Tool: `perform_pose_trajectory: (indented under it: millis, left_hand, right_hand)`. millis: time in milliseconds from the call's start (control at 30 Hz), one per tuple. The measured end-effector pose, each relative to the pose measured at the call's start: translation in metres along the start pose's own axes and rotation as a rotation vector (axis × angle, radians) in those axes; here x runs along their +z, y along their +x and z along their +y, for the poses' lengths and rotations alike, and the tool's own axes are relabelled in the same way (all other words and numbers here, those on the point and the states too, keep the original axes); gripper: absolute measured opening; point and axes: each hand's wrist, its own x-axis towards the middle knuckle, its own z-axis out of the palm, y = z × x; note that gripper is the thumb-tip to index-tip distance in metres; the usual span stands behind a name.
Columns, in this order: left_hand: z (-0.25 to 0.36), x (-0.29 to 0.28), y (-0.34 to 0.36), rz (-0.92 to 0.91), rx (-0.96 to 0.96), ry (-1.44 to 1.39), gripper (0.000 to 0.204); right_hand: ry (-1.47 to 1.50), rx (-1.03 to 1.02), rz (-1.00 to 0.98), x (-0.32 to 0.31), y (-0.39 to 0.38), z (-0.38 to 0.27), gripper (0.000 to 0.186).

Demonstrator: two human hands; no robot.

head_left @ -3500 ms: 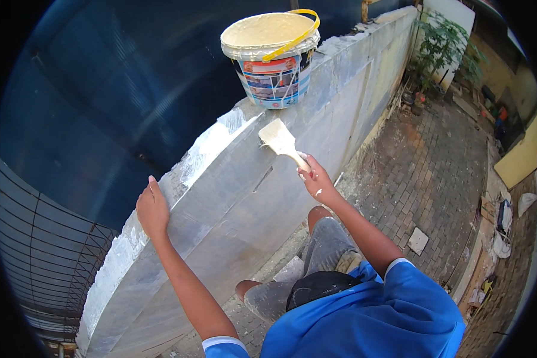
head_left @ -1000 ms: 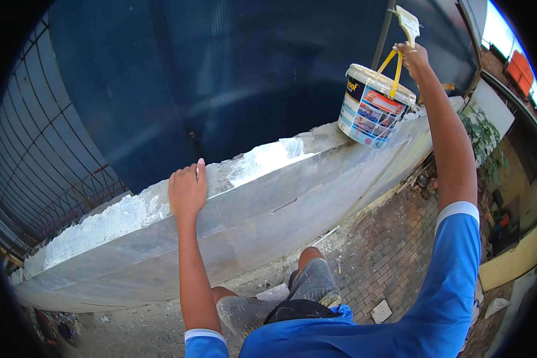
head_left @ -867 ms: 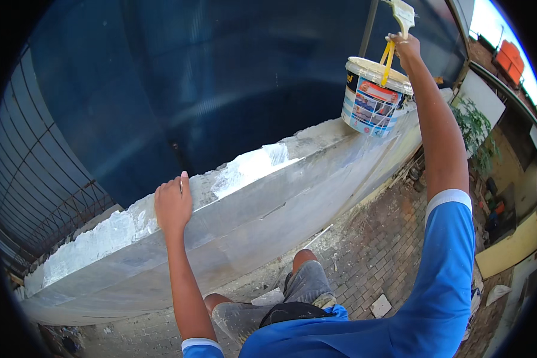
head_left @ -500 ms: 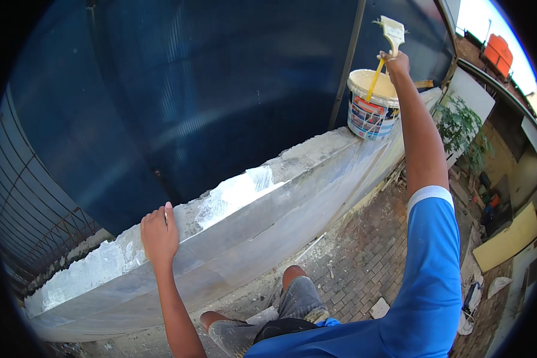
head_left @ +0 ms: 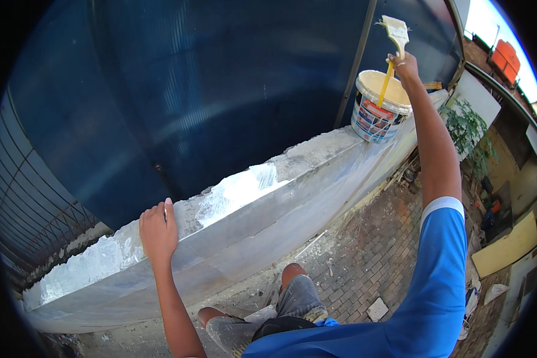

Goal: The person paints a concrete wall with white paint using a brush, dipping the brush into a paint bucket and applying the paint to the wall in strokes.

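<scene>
My left hand grips the top edge of the grey concrete wall, fingers together over it, left of a patch of wet white coating. At the upper right, my right hand holds a white-bristled paintbrush, bristles up, together with the raised yellow handle of a bucket. The bucket, with a colourful label and cream contents inside, sits on or just over the far right part of the wall top.
A dark blue sheet wall rises behind the concrete one, with metal bars at the left. A plant, leaning boards and clutter stand at the right. Brick paving lies below, with a loose tile.
Since the oldest frame, my right hand has risen with the brush and taken the bucket's handle, lifting it upright. The view has turned. In the last half second little has changed.
</scene>
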Motion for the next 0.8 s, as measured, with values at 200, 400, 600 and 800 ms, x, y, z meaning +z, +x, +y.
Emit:
perform_pose_trajectory:
  millis: [200, 400, 600, 800]
  left_hand:
    - [0.003, 0.0, 0.001, -0.053, -0.02, -0.001, 0.046]
    - [-0.001, -0.003, 0.003, -0.083, -0.028, -0.005, 0.047]
    - [0.002, 0.0, 0.001, -0.014, 0.024, -0.021, 0.049]
    - [-0.003, -0.006, -0.004, -0.033, 0.025, -0.019, 0.05]
  right_hand:
    - [0.172, 0.057, -0.002, -0.002, -0.044, -0.057, 0.019]
    - [0.445, 0.24, -0.115, -0.004, -0.087, -0.077, 0.023]
    - [0.338, -0.031, -0.304, -0.018, -0.149, -0.113, 0.026]
    - [0.261, -0.052, -0.341, -0.043, -0.188, -0.123, 0.021]
